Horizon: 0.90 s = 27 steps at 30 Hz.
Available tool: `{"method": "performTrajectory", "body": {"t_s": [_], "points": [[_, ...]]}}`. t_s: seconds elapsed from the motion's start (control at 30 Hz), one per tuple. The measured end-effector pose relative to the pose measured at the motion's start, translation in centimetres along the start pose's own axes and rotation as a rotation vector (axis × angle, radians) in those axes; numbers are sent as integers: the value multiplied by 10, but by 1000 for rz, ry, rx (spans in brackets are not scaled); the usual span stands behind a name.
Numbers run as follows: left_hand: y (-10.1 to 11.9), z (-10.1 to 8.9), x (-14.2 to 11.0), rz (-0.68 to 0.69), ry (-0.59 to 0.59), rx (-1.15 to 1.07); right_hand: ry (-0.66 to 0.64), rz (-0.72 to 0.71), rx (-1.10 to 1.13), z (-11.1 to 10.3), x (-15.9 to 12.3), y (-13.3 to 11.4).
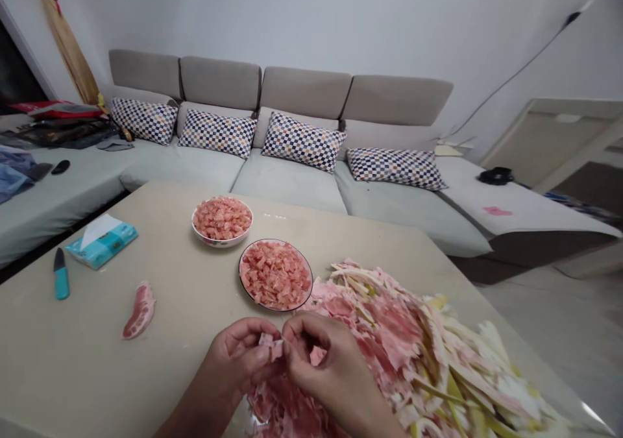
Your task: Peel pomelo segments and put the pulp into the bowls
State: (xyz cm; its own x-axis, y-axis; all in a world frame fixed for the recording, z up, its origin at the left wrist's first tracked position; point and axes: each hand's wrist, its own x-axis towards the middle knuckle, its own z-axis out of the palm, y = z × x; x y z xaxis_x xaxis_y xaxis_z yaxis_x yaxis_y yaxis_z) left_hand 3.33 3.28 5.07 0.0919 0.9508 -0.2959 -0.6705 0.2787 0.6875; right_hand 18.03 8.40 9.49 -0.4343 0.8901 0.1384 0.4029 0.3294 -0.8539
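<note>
Pink pomelo pulp (270, 347) pinched between the left hand (238, 353) and right hand (321, 366), above heaped pomelo peel (389, 347)

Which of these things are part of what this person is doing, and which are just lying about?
In use: left hand and right hand pinching a pink pomelo piece; bowl of pink pulp; plate of pink pulp; heap of peel; peeled pomelo segment.

Seemingly just lying about: tissue pack; teal-handled knife; checkered cushions.

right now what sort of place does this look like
Most likely a living room in a home: there's a long grey-beige sectional sofa, checkered throw pillows along it, and a tissue pack lying on the cream table in front of it.
</note>
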Motion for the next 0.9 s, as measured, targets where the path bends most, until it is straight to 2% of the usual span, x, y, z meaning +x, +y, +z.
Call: {"method": "performTrajectory", "body": {"t_s": [0.17,0.4,0.77,0.9], "points": [[0,-1,0,-46,-55,-90,1,27,-31,-4,-1,-1],[3,-2,-1,-105,-137,-203,51,-13,-69,-9,-2,1],[4,-2,-1,-83,-130,-259,108,-92,-113,-13,-3,4],[8,-6,0,0,-91,-263,177,-95,-158,-28,-3,8]]}}
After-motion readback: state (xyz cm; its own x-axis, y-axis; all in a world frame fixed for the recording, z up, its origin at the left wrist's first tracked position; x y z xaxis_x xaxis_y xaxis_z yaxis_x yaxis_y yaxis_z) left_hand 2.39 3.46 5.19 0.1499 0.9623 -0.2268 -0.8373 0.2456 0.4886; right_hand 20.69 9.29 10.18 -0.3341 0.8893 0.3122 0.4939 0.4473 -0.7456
